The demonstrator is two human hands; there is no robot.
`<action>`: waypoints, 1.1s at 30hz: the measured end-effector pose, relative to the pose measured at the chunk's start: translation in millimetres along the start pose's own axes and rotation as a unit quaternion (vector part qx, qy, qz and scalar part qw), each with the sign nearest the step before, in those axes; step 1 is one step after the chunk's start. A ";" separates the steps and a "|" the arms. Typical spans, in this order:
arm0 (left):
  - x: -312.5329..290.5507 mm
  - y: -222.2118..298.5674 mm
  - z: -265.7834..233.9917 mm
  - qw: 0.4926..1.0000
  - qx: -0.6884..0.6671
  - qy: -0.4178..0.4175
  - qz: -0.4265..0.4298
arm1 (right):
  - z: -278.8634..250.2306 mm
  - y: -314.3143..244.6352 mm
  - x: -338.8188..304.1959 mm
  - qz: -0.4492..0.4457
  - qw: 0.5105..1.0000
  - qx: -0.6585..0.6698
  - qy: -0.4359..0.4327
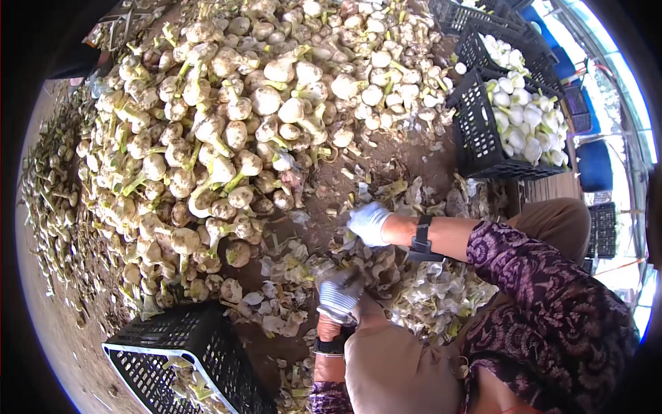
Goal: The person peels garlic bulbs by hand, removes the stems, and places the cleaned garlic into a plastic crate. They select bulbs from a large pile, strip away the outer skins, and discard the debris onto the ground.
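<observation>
Black crate (476, 141) at upper right: heaped with clean white bulbs (527, 123), some with short green stem ends. Second black crate (470, 50) just behind it, toward the top edge, also has white bulbs in it. Pale-rimmed black crate (238, 362) at lower left: tipped, a few dry stalks (193, 386) at its rim; rest of contents can't be made out. Soil-stained bulbs (265, 100) are piled from upper left to top centre, stems pointing every which way, no common axis. One front-edge bulb (249, 164) has its stem toward lower left, long axis diagonal. Right hand (370, 224), white glove, is at centre above loose peelings (445, 290); left hand (338, 294), gloved, is below it beside the knee (393, 369). Can't tell either grip: fingers are hidden or blurred.
</observation>
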State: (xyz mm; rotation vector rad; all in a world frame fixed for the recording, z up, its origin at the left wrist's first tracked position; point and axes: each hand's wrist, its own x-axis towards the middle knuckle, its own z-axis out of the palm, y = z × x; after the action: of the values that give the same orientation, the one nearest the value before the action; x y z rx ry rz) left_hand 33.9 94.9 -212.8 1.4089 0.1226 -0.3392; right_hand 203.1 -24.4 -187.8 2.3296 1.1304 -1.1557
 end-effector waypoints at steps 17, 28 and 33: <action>64.7 49.2 2.3 0.963 0.085 0.250 0.054 | -25.7 4.8 -29.8 0.029 0.633 0.736 0.239; 65.2 66.6 3.9 0.893 0.338 0.246 0.168 | -22.0 18.4 -48.1 0.031 0.561 0.820 0.113; 57.9 72.7 -1.3 0.910 -0.345 0.232 0.012 | -22.3 19.4 -48.5 -0.083 0.556 0.811 0.166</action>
State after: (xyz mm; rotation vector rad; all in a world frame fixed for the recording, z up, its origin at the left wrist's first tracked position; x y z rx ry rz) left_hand 110.8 95.9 -160.7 0.7577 0.5598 0.0762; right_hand 212.2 -49.3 -137.5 3.7952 -0.0931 -2.6257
